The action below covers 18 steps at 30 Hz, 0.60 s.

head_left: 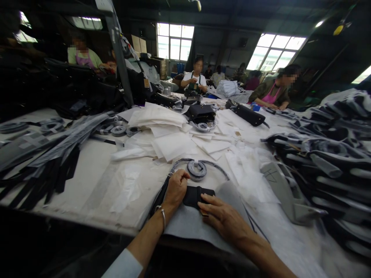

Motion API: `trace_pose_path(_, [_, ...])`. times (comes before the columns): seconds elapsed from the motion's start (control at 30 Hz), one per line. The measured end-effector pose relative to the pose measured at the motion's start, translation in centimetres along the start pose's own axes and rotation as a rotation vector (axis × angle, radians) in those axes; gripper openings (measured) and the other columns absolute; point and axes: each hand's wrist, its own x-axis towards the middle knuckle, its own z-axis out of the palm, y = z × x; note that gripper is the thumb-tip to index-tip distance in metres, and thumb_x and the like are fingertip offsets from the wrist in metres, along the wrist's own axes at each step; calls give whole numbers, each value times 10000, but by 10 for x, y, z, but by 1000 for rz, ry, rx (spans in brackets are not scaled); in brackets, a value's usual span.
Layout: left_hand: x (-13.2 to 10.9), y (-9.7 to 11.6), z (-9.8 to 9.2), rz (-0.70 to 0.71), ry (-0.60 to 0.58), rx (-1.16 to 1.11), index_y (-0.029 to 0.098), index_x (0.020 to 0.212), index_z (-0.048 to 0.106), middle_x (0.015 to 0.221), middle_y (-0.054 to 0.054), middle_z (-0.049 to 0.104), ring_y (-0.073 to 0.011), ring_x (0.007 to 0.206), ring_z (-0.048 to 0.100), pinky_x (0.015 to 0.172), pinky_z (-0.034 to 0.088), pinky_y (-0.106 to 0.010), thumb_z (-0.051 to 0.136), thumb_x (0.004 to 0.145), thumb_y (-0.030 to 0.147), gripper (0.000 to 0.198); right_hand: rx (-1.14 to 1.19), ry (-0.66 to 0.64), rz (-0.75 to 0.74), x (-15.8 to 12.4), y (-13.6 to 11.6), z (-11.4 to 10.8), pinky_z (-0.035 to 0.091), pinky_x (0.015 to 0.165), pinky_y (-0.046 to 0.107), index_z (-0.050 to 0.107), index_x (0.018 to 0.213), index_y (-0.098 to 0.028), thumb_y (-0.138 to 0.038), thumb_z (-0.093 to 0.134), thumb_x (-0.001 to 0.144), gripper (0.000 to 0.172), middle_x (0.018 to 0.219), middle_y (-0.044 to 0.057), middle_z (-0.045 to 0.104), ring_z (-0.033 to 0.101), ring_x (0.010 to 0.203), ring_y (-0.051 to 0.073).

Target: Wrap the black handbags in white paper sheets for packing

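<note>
A black handbag lies in front of me at the table's near edge, a pale grey sheet (188, 224) spread over most of it. Its wrapped handle (216, 165) arches away from me around a coiled strap (197, 170) in clear film. My left hand (175, 190) is closed at the left end of a small black flap piece (191, 196); whatever the fingertips pinch is hidden. My right hand (222, 216) lies with fingers stretched out over the right part of that piece. A small brown tag (204, 212) shows under its fingers.
White paper sheets (162, 119) are piled beyond the bag. Film-wrapped straps (60, 154) spread at left; wrapped black pieces (330, 177) are stacked at right beside a grey tape dispenser (285, 191). Finished-looking black bags (249, 114) lie farther back, where several people work.
</note>
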Motion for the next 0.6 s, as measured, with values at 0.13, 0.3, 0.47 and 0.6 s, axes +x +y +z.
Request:
trace_pose_path(0.13, [-16, 22, -19, 149, -138, -23, 210, 829, 595, 859, -18, 634, -175, 858, 607, 839, 471, -302, 408, 765, 36, 263, -44, 80, -54, -4, -2, 6, 468, 1091, 486, 673, 1283, -292, -270, 705, 892, 393, 1401, 92, 593, 563, 1290, 301])
trace_pose_path(0.3, [-75, 40, -43, 320, -471, 84, 243, 979, 637, 964, -15, 659, -171, 928, 625, 829, 489, -255, 538, 860, 91, 217, -171, 283, -211, -11, -3, 21, 487, 1093, 456, 591, 1377, -265, -148, 577, 949, 445, 1386, 86, 609, 547, 1310, 262])
trace_pose_path(0.47, [-112, 26, -42, 487, -547, 317, 251, 1229, 588, 1247, -59, 650, -238, 1099, 614, 975, 480, -362, 676, 894, 269, 347, -108, 364, -339, -17, 2, 27, 474, 1115, 473, 547, 1408, -247, -139, 539, 978, 443, 1371, 74, 624, 532, 1327, 239])
trace_pose_path(0.6, [-110, 18, -38, 560, -561, 398, 265, 1386, 481, 1378, -49, 596, -249, 1175, 591, 1007, 475, -388, 723, 874, 290, 567, -20, 406, -414, -20, 6, 27, 499, 1096, 462, 574, 1375, -266, -114, 551, 969, 434, 1312, 57, 666, 594, 1260, 222])
